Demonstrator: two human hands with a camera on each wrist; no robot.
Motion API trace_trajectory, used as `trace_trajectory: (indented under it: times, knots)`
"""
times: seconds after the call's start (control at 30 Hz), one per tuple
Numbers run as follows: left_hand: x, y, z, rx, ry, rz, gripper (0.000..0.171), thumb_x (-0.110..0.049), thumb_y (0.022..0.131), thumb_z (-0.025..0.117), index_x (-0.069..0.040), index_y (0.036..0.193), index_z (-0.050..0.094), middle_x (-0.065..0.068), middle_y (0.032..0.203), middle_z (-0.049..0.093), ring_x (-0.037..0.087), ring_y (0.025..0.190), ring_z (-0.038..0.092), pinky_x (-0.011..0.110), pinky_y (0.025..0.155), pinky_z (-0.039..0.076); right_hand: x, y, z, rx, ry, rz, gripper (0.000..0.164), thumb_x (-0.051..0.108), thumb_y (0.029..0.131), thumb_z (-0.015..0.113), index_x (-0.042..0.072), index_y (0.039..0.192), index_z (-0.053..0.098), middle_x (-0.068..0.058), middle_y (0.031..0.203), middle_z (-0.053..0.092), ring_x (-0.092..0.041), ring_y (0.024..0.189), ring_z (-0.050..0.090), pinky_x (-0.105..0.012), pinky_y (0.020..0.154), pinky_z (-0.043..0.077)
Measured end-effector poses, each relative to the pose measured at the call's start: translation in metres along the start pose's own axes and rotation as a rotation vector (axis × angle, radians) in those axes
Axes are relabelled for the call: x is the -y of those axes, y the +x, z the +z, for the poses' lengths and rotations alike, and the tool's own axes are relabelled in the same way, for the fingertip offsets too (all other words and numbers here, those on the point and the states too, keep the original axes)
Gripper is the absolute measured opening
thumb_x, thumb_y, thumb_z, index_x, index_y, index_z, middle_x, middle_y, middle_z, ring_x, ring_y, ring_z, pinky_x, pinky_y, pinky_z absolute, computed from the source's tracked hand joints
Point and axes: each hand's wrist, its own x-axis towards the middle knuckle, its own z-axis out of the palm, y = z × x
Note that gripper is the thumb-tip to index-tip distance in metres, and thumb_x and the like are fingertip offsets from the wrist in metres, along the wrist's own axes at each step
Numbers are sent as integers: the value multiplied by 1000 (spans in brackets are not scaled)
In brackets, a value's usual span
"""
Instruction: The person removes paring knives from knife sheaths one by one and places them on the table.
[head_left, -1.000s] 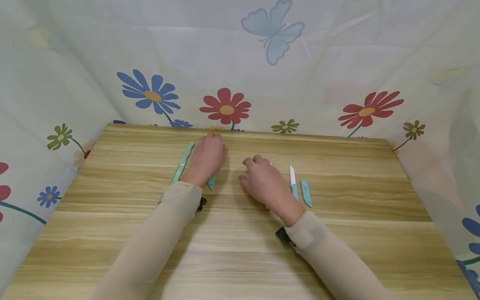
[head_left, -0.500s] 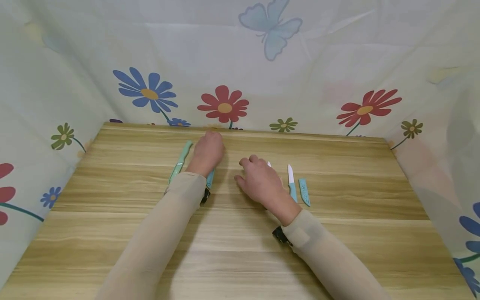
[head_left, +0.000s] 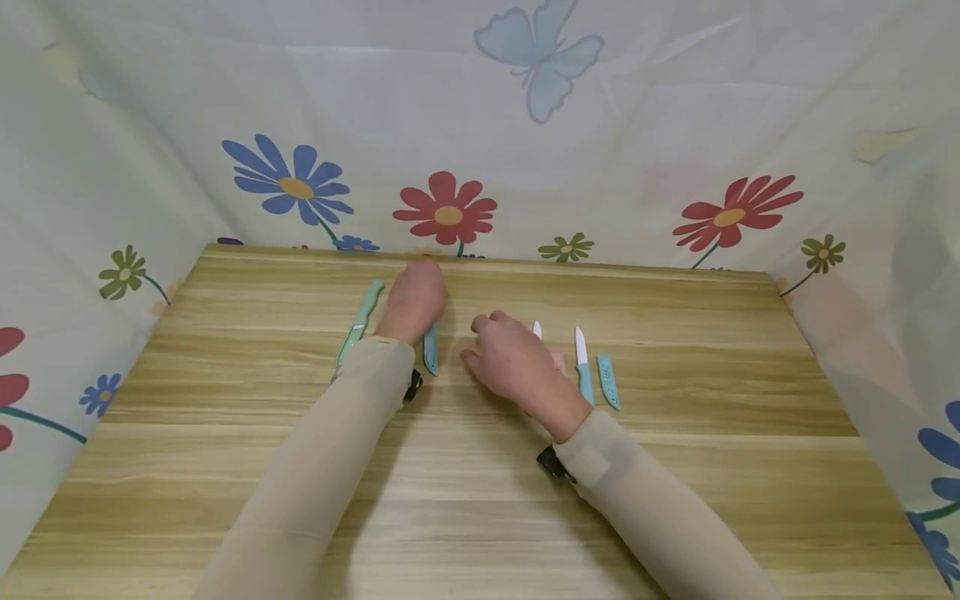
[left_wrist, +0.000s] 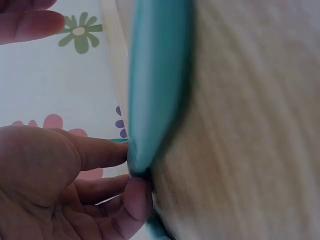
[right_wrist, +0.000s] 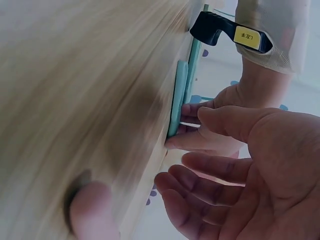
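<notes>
Sheathed blue knife (head_left: 431, 350): near the centre of the frame in the head view, its handle end hidden under the left hand (head_left: 416, 293).
Knife tip and long axis: sheath tip points to the bottom of the frame; the axis runs nearly upright, tip a little to the right; in the left wrist view it drops from the top edge to the fingers, blurred.
Left fingers: thumb and fingertips appear to pinch the handle end; whether it is lifted off the table (head_left: 450, 500), I cannot tell.
Right hand (head_left: 517, 358): just right of centre, fingers relaxed and loosely bent, grasping nothing.
Blades bare: right of centre, a blue-handled knife (head_left: 582, 367) lies with a separate blue sheath (head_left: 608, 382) just beside it; a white blade (head_left: 537, 330) shows past the right hand, with a pink piece (head_left: 558, 362) near it, perhaps its sheath, mostly covered.
Blades covered: the knife at the left hand, and the green knife (head_left: 361, 325) left of it, which looks sheathed.
Progress: by count, my judgement is an even split, two knives apart from their covers, two together; the pair at left shows no sheath separated.
Green knife's lie: slanted, handle toward the upper right, other end toward the lower left.
</notes>
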Motion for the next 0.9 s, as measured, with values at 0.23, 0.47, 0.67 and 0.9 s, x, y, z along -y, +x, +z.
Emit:
trace_trajectory:
  times: [0.23, 0.47, 0.67, 0.9]
  knots:
    - [0, 1, 4, -44, -35, -11, 28, -1, 105, 45, 8, 118, 69, 26, 124, 66, 31, 97, 68, 46, 85, 60, 10, 10, 2, 81, 78, 47, 26, 29, 98, 72, 4, 100, 70, -11, 101, 68, -24, 77, 63, -37, 67, 55]
    - [-7, -1, 4, -20, -39, -69, 24, -2, 106, 49, 8, 118, 67, 25, 128, 61, 31, 97, 64, 42, 84, 60, 20, 19, 10, 138, 80, 57, 36, 33, 96, 79, 11, 74, 61, -3, 72, 57, -17, 59, 54, -31, 54, 49]
    - [-6, 0, 3, -29, -22, -69, 23, -1, 105, 49, 6, 110, 70, 23, 121, 66, 28, 94, 66, 41, 82, 60, 25, 22, 10, 186, 69, 89, 30, 24, 99, 75, 10, 77, 60, -3, 70, 55, -17, 59, 55, -30, 54, 49]
    - [-5, 1, 2, 0, -70, -85, 23, -1, 104, 48, 7, 115, 67, 23, 124, 64, 27, 89, 62, 39, 80, 59, 27, 23, 8, 220, 114, 143, 26, 17, 103, 70, 7, 81, 61, -7, 71, 60, -16, 56, 58, -29, 49, 51]
